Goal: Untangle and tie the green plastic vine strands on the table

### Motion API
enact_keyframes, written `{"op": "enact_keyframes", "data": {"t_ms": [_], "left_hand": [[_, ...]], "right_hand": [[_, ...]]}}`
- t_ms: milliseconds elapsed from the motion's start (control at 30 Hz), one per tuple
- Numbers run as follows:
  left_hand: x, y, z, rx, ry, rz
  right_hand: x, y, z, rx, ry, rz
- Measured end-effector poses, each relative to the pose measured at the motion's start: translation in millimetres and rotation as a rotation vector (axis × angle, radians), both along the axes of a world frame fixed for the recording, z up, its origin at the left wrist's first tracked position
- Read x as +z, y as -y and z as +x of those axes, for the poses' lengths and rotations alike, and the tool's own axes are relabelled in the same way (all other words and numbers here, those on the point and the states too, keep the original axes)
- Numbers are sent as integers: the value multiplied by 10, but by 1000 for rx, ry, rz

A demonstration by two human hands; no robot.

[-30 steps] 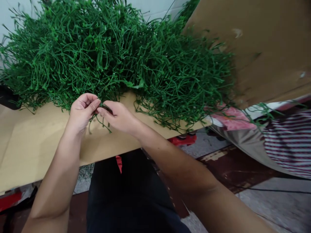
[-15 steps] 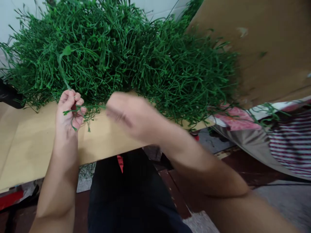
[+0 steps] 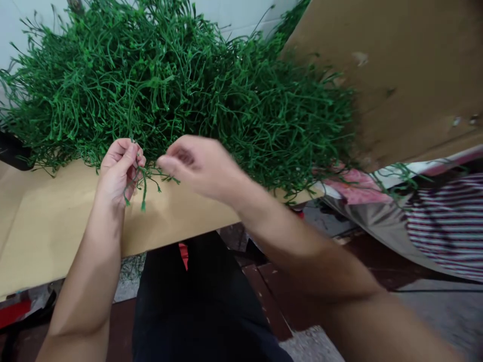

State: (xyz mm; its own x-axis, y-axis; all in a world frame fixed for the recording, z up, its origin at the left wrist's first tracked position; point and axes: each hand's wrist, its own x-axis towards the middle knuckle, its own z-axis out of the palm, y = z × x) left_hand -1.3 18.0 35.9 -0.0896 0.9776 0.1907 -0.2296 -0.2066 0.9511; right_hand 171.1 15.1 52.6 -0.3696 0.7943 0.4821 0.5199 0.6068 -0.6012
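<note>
Clock centred on the left hand point(image 3: 123, 163). Largest item: heap of green artificial-looking stems point(image 3: 211, 85), spanning 12 to 2, its near fringe just behind the fingers. Right hand point(image 3: 196, 163) at 3, apart from the left, fingers curled and blurred; whether it grips anything cannot be told. Left hand: thumb and forefinger in a narrow pinch on a green sprig point(image 3: 144, 188), which sits at the heap's front edge, ends dangling toward 5.

Technique, as judged: pinch firmly but short, so the strands fan without twisting. The right fingertips would do best meeting the stem near the left pinch, taking one strand at a time. Drawing the sprig toward 6 should limit snagging on the heap, the chief obstruction.

Surroundings: tan board point(image 3: 68, 216) beneath, running from 8 to 4. Brown cardboard panel point(image 3: 411, 75) between 2 and 3, bounding the heap. Striped fabric point(image 3: 449, 226) between 3 and 4. Pink cloth point(image 3: 358, 186) about 3, strands strewn nearby. Black object point(image 3: 15, 151) at 9, partly cut off, against the heap's edge.
</note>
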Motion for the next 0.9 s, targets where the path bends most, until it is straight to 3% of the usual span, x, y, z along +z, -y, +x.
{"op": "enact_keyframes", "data": {"t_ms": [133, 367, 533, 733, 900], "left_hand": [[-81, -33, 19, 17, 17, 16], [-45, -13, 23, 21, 157, -17], [-61, -4, 35, 34, 196, -61], [-70, -24, 55, 15, 222, -50], [-81, -5, 46, -6, 174, -19]], "right_hand": [[-230, 59, -435, 122, -97, -185], [-400, -56, -488, 213, -320, -246], [-439, -43, -577, 404, -581, -590], [-410, 46, -648, 438, -636, -647], [-446, 48, -661, 524, -851, -806]]}}
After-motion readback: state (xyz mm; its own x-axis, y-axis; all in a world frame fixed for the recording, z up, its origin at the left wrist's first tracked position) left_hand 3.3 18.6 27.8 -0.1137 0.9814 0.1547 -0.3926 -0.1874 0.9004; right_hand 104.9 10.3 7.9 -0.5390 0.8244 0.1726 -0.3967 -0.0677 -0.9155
